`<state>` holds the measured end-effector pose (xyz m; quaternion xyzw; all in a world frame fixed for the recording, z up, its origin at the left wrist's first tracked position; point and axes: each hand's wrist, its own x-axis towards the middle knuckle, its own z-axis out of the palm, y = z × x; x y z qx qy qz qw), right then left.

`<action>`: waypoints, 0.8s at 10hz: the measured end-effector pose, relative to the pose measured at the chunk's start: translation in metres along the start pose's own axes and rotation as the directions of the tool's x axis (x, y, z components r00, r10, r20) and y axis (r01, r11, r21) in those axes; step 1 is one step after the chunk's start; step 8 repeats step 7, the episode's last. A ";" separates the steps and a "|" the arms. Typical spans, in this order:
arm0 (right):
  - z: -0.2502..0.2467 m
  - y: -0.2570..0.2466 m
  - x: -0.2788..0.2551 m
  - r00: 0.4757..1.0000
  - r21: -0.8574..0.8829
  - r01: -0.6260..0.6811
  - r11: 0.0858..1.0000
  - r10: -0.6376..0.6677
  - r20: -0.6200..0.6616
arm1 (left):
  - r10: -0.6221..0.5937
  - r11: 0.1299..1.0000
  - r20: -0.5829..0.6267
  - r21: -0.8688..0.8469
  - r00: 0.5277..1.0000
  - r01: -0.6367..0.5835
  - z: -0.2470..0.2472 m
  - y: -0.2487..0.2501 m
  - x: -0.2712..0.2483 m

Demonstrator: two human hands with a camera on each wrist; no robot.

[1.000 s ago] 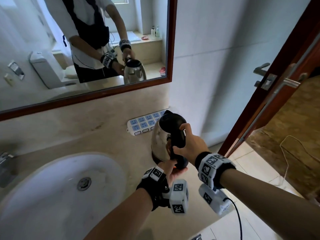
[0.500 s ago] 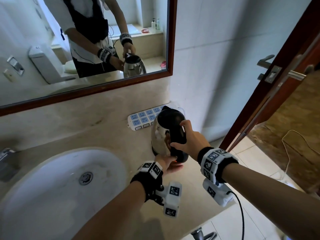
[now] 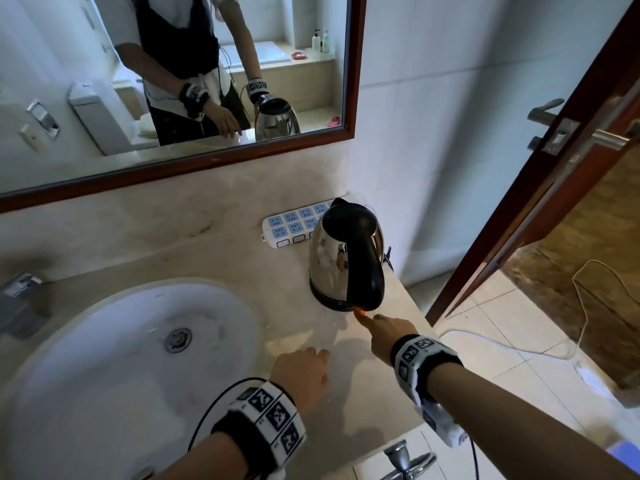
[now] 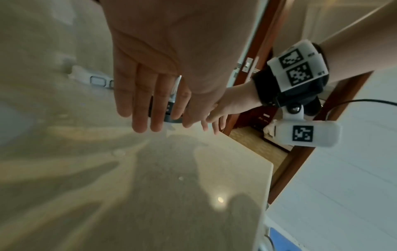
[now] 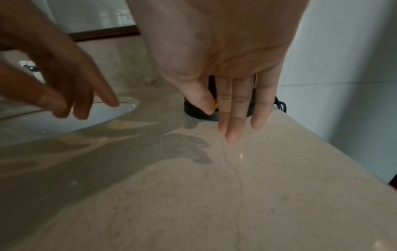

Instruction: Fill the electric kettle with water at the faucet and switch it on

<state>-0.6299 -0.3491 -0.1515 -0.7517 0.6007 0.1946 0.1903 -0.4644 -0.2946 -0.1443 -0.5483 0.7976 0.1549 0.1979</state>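
The kettle (image 3: pixel 346 258) is standing upright near the worktop's (image 3: pixel 221 271) back right corner, its switch (image 3: pixel 361 310) glowing orange. The right hand (image 3: pixel 384 336), fingers straight, is touching the switch. The left hand (image 3: pixel 301 375) is hovering open, holding nothing, beside the sink (image 3: pixel 104 358).

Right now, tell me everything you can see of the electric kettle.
The electric kettle has a shiny steel body, a black closed lid, a black curved handle and a black round base. It stands upright on the beige countertop, right of the sink and in front of a white power strip. An orange light glows at the foot of the handle. The right hand reaches its fingertips to that light; the left hand is clear of it.
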 end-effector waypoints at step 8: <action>0.010 -0.018 0.000 0.994 0.004 -0.108 0.994 0.108 0.007 | -0.067 0.998 -0.114 0.012 0.991 0.069 -0.015 -0.009 -0.004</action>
